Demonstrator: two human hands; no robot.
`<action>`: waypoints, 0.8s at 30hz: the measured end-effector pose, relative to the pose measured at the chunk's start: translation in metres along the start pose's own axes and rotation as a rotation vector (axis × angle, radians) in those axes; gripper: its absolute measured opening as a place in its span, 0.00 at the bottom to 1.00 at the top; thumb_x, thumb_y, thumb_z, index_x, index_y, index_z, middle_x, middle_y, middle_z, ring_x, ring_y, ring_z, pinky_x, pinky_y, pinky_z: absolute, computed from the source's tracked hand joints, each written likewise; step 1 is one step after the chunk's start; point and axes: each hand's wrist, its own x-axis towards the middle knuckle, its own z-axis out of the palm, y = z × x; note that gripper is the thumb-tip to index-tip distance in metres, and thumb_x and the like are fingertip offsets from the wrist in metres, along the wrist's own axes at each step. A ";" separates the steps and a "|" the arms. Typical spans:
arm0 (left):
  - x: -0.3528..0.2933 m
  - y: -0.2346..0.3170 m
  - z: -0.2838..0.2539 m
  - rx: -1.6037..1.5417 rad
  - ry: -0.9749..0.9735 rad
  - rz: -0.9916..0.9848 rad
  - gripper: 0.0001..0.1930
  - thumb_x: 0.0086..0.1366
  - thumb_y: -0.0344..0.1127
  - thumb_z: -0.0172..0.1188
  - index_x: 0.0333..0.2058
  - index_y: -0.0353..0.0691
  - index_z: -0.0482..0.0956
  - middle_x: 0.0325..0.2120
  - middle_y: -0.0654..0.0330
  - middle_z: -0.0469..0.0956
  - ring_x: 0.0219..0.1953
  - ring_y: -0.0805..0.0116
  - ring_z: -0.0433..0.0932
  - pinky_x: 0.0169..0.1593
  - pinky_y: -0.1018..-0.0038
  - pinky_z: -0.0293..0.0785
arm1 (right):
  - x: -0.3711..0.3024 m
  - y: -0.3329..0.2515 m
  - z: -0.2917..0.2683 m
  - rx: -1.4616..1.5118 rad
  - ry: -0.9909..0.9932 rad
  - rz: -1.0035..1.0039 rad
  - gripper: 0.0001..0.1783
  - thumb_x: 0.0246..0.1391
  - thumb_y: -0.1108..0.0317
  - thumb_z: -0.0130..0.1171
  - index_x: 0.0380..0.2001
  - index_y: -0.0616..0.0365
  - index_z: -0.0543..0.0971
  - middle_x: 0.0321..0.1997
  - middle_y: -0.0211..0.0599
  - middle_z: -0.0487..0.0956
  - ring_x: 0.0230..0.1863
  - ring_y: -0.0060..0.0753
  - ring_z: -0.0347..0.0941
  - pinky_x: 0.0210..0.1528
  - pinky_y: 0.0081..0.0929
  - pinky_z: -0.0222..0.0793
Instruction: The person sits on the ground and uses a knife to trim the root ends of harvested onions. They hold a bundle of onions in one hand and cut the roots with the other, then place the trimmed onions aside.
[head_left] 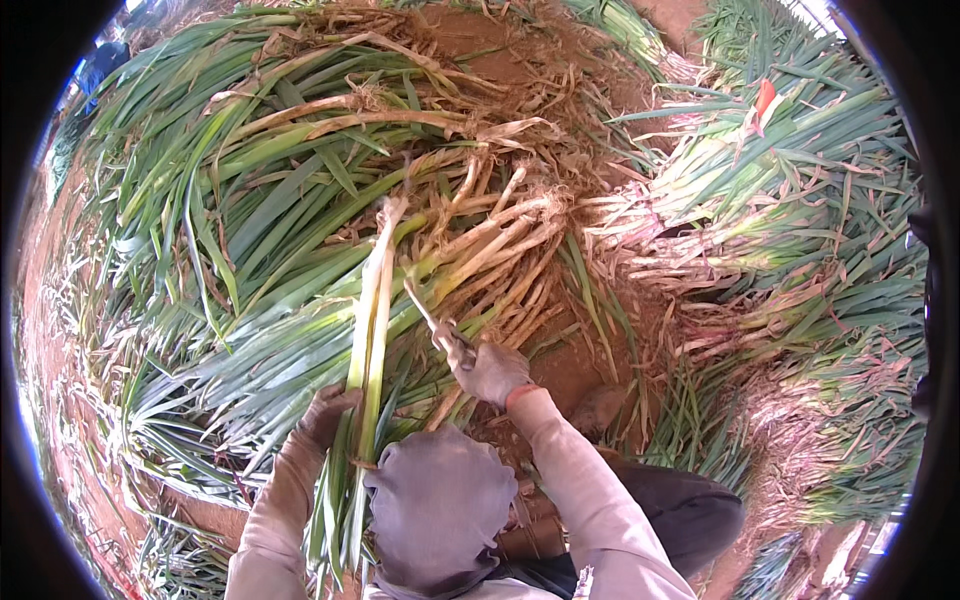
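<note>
My gloved left hand is closed round the leafy part of a couple of leeks. Their pale shanks point away from me, with the root ends farthest off, and their green leaves trail down past my wrist. In my gloved right hand is a knife with a narrow, light blade, its tip just right of the held stalks and apart from them. Behind both hands lies a big heap of untrimmed leeks, leaves to the left. Their brownish, dirty root ends are bunched near the middle.
On the right, a long pile of leek-like plants lies with pinkish bases toward me and leaves outward. An orange-red strip sticks up from it. Brown soil shows between the piles. A grey rounded cloth cap covers part of the lower middle.
</note>
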 end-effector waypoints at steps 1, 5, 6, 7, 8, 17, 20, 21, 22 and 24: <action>-0.004 0.001 0.002 -0.075 0.000 -0.055 0.18 0.65 0.40 0.62 0.50 0.36 0.80 0.38 0.64 0.82 0.37 0.72 0.79 0.43 0.73 0.77 | 0.006 -0.006 -0.005 0.018 0.016 0.039 0.31 0.57 0.36 0.49 0.39 0.52 0.85 0.41 0.53 0.84 0.46 0.53 0.81 0.49 0.44 0.76; -0.013 -0.011 0.001 -0.285 -0.072 -0.068 0.21 0.63 0.43 0.64 0.50 0.35 0.79 0.36 0.60 0.83 0.33 0.69 0.82 0.39 0.73 0.80 | 0.012 -0.010 0.004 0.032 -0.081 0.017 0.34 0.56 0.33 0.48 0.37 0.54 0.85 0.39 0.51 0.84 0.45 0.53 0.82 0.48 0.43 0.76; -0.019 -0.025 -0.010 -0.336 -0.021 -0.070 0.22 0.62 0.44 0.65 0.48 0.35 0.79 0.35 0.58 0.83 0.32 0.67 0.82 0.38 0.73 0.81 | 0.005 -0.021 0.008 0.006 -0.118 -0.027 0.36 0.56 0.32 0.47 0.36 0.55 0.85 0.39 0.51 0.84 0.43 0.52 0.82 0.48 0.43 0.76; -0.020 -0.032 -0.014 -0.358 -0.045 -0.076 0.22 0.61 0.45 0.65 0.47 0.35 0.80 0.35 0.58 0.83 0.31 0.67 0.82 0.38 0.72 0.81 | 0.003 -0.022 0.014 -0.028 -0.110 -0.053 0.37 0.57 0.31 0.47 0.36 0.56 0.85 0.38 0.52 0.84 0.43 0.53 0.82 0.47 0.44 0.76; -0.021 -0.039 -0.017 -0.380 -0.068 -0.083 0.21 0.61 0.45 0.65 0.46 0.35 0.80 0.34 0.58 0.83 0.31 0.67 0.82 0.38 0.72 0.81 | 0.004 -0.023 0.015 0.005 -0.113 -0.047 0.37 0.57 0.32 0.46 0.36 0.57 0.85 0.38 0.53 0.84 0.43 0.54 0.81 0.47 0.44 0.76; -0.032 -0.064 0.020 -0.725 -0.011 -0.086 0.22 0.56 0.47 0.72 0.41 0.36 0.81 0.32 0.56 0.82 0.32 0.61 0.81 0.38 0.66 0.82 | 0.037 -0.052 -0.005 0.014 -0.027 -0.026 0.31 0.57 0.40 0.50 0.42 0.58 0.84 0.43 0.53 0.83 0.49 0.55 0.80 0.51 0.43 0.75; -0.040 -0.063 0.025 -0.581 0.030 -0.057 0.21 0.55 0.46 0.73 0.40 0.37 0.82 0.31 0.59 0.82 0.32 0.63 0.81 0.40 0.67 0.81 | 0.034 -0.054 0.000 -0.033 -0.060 -0.107 0.34 0.57 0.38 0.50 0.42 0.60 0.84 0.43 0.53 0.84 0.48 0.55 0.81 0.50 0.43 0.75; -0.041 -0.062 0.025 -0.523 0.041 -0.025 0.21 0.55 0.47 0.73 0.40 0.37 0.82 0.31 0.59 0.82 0.32 0.64 0.81 0.41 0.68 0.81 | 0.035 -0.056 0.002 -0.028 -0.060 -0.108 0.34 0.57 0.38 0.50 0.42 0.60 0.84 0.42 0.53 0.84 0.48 0.55 0.81 0.50 0.43 0.75; -0.041 -0.075 0.015 -0.513 -0.009 -0.003 0.23 0.54 0.49 0.74 0.40 0.37 0.82 0.32 0.59 0.82 0.33 0.64 0.81 0.41 0.69 0.80 | 0.036 -0.059 0.005 -0.023 -0.059 -0.108 0.34 0.57 0.38 0.50 0.42 0.60 0.84 0.42 0.54 0.84 0.48 0.55 0.81 0.50 0.43 0.75; -0.041 -0.078 0.017 -0.544 0.018 0.005 0.25 0.54 0.50 0.74 0.42 0.36 0.82 0.33 0.59 0.83 0.34 0.64 0.82 0.42 0.68 0.81 | 0.036 -0.058 0.007 -0.026 -0.052 -0.142 0.34 0.57 0.38 0.50 0.40 0.61 0.84 0.39 0.56 0.84 0.46 0.55 0.81 0.48 0.42 0.75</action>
